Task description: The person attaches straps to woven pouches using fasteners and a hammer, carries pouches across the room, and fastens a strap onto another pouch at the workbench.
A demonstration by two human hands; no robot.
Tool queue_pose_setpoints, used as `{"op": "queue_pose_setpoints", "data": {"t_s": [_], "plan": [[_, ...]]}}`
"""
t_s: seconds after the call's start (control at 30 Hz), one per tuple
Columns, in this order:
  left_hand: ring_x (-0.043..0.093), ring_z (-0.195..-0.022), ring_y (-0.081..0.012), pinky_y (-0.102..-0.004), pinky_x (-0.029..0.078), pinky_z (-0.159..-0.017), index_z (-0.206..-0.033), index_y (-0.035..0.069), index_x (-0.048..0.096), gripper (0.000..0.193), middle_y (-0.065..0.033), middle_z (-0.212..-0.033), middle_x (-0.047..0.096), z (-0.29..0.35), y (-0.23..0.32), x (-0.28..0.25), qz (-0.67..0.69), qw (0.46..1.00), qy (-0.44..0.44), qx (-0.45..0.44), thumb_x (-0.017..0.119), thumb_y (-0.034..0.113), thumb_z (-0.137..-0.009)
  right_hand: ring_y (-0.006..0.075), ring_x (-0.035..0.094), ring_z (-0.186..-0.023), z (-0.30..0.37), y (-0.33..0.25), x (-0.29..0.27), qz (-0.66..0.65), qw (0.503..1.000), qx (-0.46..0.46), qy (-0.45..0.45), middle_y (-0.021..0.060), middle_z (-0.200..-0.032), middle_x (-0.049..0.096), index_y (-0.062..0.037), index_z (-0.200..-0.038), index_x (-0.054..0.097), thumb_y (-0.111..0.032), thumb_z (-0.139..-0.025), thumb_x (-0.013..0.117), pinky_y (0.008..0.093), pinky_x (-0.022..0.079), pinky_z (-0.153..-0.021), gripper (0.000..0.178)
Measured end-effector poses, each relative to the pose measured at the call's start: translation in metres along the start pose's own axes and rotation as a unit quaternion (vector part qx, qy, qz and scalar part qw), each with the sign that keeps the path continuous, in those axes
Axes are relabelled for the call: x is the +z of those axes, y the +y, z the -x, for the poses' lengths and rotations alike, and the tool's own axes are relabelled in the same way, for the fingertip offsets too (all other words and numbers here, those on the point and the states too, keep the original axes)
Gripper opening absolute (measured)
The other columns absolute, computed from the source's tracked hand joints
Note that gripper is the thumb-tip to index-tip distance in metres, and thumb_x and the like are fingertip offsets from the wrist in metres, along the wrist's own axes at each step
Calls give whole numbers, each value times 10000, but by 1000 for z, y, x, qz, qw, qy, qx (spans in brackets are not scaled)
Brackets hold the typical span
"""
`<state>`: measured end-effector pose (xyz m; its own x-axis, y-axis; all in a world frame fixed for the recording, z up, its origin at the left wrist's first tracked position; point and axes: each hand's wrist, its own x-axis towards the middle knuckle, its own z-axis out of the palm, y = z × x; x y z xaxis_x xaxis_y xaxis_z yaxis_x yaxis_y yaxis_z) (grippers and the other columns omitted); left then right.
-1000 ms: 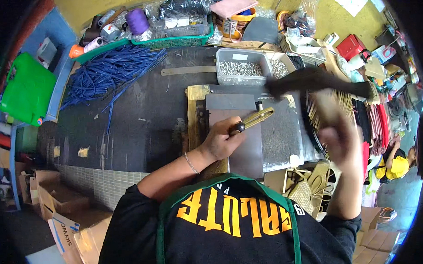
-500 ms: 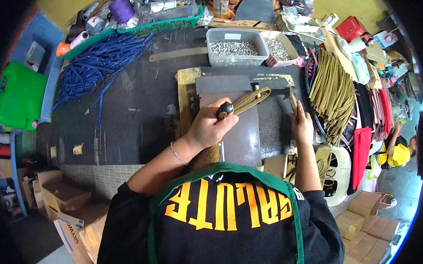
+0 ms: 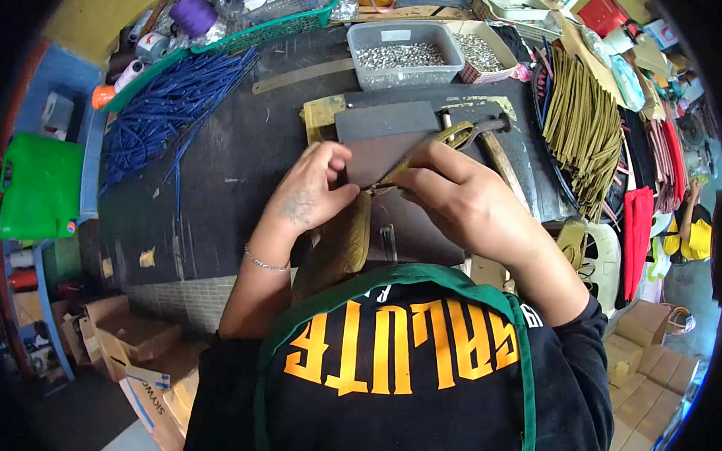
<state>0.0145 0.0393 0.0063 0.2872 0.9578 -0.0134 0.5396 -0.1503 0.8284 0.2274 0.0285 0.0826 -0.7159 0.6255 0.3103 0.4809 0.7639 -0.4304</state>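
Note:
My right hand point(image 3: 477, 202) pinches an olive strap point(image 3: 458, 136), whose looped end sticks out beyond the fingers. My left hand point(image 3: 305, 193) is half curled, its thumb tip against the strap's near end; whatever its fingers hold is hidden. Below the hands hangs an olive piece with a woven pattern point(image 3: 347, 245), partly covered by my left wrist and the apron. On the table just beyond my right hand lies a hammer point(image 3: 502, 160) with a wooden handle. Under the hands is a dark flat plate point(image 3: 387, 129).
Clear bin point(image 3: 402, 77) and lined basket point(image 3: 494, 63) of small metal parts stand at the back. Blue cords point(image 3: 170, 111) lie left, a bundle of olive straps point(image 3: 583, 126) right. A green container point(image 3: 40, 186) is far left. Another person point(image 3: 692, 229) sits far right.
The hammer has left my right hand and lies on the table. That hand has moved left onto the strap. My left hand no longer shows the black-knobbed tool.

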Motion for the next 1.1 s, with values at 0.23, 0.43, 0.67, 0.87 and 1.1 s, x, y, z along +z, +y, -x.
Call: {"op": "queue_pose_setpoints", "data": {"t_s": [0.23, 0.43, 0.67, 0.87, 1.1], "plan": [[517, -624, -102, -234, 439, -582, -771, 4, 573, 135, -67, -745, 541, 13, 4, 6, -47, 998, 12, -48, 608, 133, -789, 258, 561, -816, 18, -14, 4, 32, 999, -12, -9, 112, -928, 532, -24, -952, 554, 35, -627, 586, 314, 485, -661, 332], [502, -624, -101, -233, 430, -595, -818, 7, 583, 164, -55, -752, 513, 18, 1, 15, 15, 999, 7, -40, 615, 166, -791, 261, 547, -800, 34, -16, 5, 43, 998, 40, -28, 115, -903, 500, -4, -940, 530, -8, -663, 552, 317, 482, -665, 278], [504, -627, -104, -229, 432, -594, -775, -1, 602, 167, -53, -761, 506, 23, 11, 21, -17, 1000, 2, -24, 641, 161, -759, 298, 542, -800, 62, -12, 30, -20, 990, 139, -17, 145, -837, 489, -1, -854, 492, -2, -676, 542, 343, 469, -688, 185], [528, -621, -108, -232, 438, -595, -753, -8, 617, 136, -49, -735, 516, 27, 10, 27, 10, 999, 34, -25, 639, 125, -743, 314, 527, -777, 65, -10, 40, -24, 985, 168, -1, 148, -814, 506, -1, -838, 484, 11, -655, 565, 365, 446, -695, 200], [526, -657, -102, -223, 419, -625, -807, -45, 625, 130, -51, -732, 538, 28, 6, 27, 102, 993, 48, -28, 563, 65, -779, 309, 533, -769, 71, -5, 67, -94, 977, 161, 109, 151, -829, 511, 30, -989, 490, 70, -667, 594, 348, 448, -665, 340]]}}
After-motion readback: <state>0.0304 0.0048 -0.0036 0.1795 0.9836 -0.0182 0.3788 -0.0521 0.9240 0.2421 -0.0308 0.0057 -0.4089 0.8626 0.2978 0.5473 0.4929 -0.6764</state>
